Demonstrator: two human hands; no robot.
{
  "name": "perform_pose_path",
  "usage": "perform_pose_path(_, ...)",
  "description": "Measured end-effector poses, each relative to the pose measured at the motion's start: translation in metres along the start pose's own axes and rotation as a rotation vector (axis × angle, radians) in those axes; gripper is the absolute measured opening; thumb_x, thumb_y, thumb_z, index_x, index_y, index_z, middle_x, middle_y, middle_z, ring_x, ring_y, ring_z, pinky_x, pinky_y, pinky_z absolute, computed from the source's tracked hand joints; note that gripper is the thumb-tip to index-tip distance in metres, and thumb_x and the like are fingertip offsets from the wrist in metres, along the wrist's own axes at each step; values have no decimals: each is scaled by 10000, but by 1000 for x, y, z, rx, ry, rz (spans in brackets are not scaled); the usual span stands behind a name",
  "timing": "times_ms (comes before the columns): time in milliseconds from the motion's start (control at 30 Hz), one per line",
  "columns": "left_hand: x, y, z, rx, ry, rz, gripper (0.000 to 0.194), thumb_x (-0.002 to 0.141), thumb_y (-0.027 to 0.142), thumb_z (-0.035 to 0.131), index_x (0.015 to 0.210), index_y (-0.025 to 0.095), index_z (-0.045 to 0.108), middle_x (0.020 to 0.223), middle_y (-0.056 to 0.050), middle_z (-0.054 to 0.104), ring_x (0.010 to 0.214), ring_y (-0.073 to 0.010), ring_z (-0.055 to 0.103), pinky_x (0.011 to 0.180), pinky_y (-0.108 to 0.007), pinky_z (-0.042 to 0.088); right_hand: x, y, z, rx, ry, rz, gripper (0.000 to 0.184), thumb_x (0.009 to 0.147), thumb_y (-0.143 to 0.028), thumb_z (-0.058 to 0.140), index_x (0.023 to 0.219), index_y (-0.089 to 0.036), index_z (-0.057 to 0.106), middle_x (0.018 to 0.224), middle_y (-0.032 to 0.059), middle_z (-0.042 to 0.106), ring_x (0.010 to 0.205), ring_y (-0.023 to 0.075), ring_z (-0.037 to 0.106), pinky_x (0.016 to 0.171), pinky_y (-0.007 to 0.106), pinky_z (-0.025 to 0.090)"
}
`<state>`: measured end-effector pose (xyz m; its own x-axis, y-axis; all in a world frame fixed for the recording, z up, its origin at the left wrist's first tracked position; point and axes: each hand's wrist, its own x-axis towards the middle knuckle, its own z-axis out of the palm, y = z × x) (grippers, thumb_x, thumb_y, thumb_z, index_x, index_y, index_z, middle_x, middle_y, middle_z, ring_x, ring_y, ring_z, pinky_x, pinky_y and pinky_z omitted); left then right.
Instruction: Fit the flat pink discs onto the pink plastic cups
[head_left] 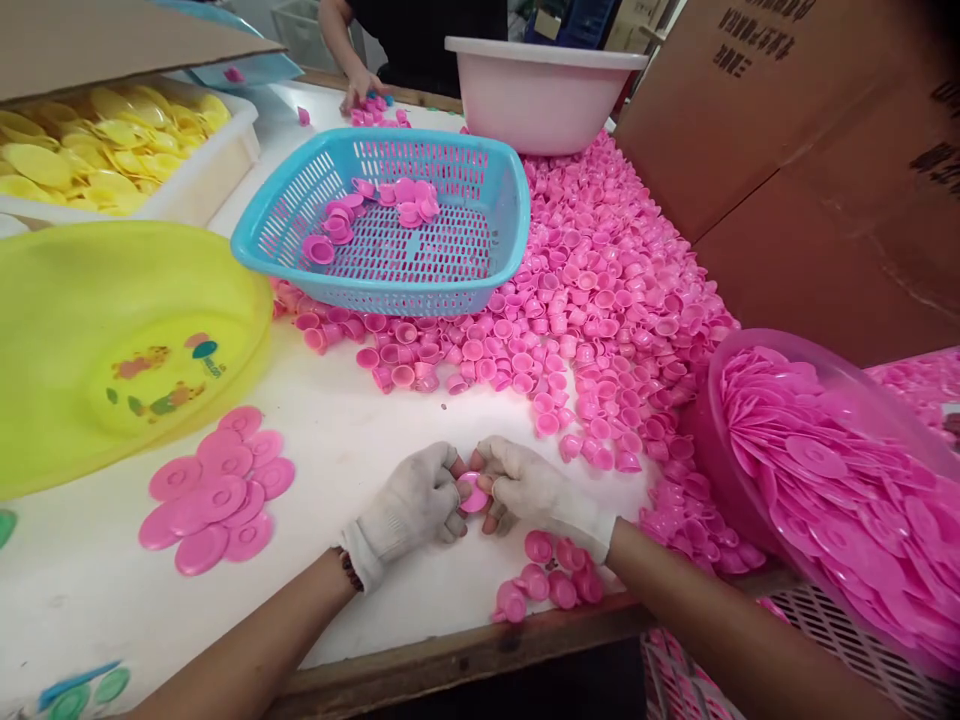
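Observation:
Both my hands wear white gloves with bare fingertips and meet above the white table. A small round pink piece, the size of a toy cup, is pinched between them. My left hand grips its left side with thumb and fingers. On its right side, the fingers of my right hand are closed on it. Several pink toy cups lie beside my right wrist at the table edge. To the left, pink toy saucers overlap in a loose pile. A large heap of pink cups spreads beyond my right hand.
A blue basket holding some pink cups sits ahead. Left are a yellow basin and a white tray of yellow pieces. Right stands a pink tub of saucers. A co-worker's hand touches pieces near a white basin.

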<state>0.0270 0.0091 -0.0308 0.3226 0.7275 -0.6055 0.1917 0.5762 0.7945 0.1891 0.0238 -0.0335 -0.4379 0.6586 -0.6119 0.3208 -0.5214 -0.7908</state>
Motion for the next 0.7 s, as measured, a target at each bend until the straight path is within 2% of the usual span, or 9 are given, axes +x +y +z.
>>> perform_pose_path(100,-1,1,0,44,3,3,77,774,230,472,793,215,399,470,74,514,391,-116,528,379,-198,389,0,-6,-1,-15,-68,34,145,815,-167,466,949,-210,432,725,-39,572,471,92,614,449,197,503)
perform_pose_path(167,-3,-1,0,64,28,67,53,777,219,451,783,215,398,503,73,509,394,-102,511,381,-191,368,1,-9,-2,-26,-89,66,149,811,-179,477,953,-204,444,692,-33,573,506,112,637,476,214,521)
perform_pose_path(333,-7,-8,-3,139,-16,212,104,751,222,503,834,208,442,576,69,527,452,-86,507,429,-185,368,5,-7,1,-27,-41,91,134,771,-135,459,890,-196,453,629,-49,549,457,117,625,420,189,488)
perform_pose_path(567,-6,-2,-3,292,30,147,192,701,138,472,856,226,401,593,72,519,395,-86,501,383,-180,352,5,-18,5,-91,-86,187,160,842,-129,397,974,-211,434,544,-59,541,374,92,561,385,156,442)
perform_pose_path(700,-10,-2,-4,315,18,191,176,711,154,466,858,222,396,584,67,530,406,-95,519,387,-183,357,4,-15,3,-102,-142,118,121,857,-152,409,962,-212,420,525,-65,529,390,105,581,399,160,448)
